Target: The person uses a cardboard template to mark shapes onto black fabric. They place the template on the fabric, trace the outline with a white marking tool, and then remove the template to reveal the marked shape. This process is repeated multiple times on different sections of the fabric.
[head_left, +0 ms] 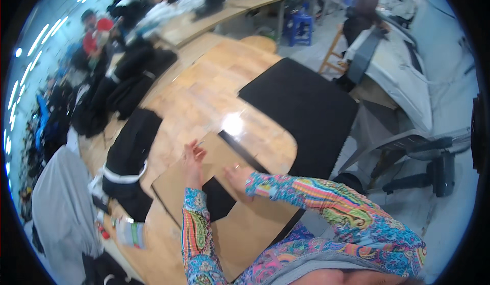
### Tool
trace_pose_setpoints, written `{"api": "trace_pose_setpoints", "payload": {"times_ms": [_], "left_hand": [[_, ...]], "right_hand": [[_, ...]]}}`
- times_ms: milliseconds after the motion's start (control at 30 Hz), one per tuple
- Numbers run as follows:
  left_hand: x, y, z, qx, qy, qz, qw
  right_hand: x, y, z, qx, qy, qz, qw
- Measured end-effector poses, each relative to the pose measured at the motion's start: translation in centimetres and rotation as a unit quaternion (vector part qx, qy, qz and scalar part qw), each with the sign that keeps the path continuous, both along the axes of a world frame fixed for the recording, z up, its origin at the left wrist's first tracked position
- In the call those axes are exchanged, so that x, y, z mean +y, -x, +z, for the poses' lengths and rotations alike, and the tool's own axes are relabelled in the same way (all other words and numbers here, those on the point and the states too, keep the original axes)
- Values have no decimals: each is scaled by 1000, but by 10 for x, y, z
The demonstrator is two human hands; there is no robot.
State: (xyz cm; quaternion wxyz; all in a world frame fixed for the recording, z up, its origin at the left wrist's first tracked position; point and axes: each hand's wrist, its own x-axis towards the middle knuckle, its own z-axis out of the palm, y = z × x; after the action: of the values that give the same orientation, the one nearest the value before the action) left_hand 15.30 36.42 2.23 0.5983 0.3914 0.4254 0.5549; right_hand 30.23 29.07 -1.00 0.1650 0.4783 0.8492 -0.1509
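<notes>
Workshop table [204, 88] | left hand [193, 155] and right hand [236, 174] apart, open, flat on cardboard sheet [224, 193] near front edge | black piece [218, 198] apparently untouched, placement pending

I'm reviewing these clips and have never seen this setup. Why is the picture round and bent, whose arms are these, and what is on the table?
A wide fisheye camera on a person's head looks down, so straight edges bend. The patterned sleeves are that person's own. The left hand and right hand rest open on a brown cardboard sheet with a dark cut-out, gripping nothing. It lies on a wooden table, beside a black cloth and dark garments. Other people work at benches behind.
</notes>
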Motion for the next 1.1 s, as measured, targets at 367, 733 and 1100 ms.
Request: {"api": "trace_pose_setpoints", "payload": {"times_ms": [367, 733, 1100], "left_hand": [[-62, 44, 1, -196, 132, -47, 971], [-80, 45, -24, 189, 29, 9, 982], [-83, 35, -29, 414, -47, 34, 908]], "right_hand": [[-2, 14, 20, -72, -41, 31, 996], [8, 33, -99, -270, -245, 10, 931], [-3, 44, -107, -507, -482, 25, 714]]}}
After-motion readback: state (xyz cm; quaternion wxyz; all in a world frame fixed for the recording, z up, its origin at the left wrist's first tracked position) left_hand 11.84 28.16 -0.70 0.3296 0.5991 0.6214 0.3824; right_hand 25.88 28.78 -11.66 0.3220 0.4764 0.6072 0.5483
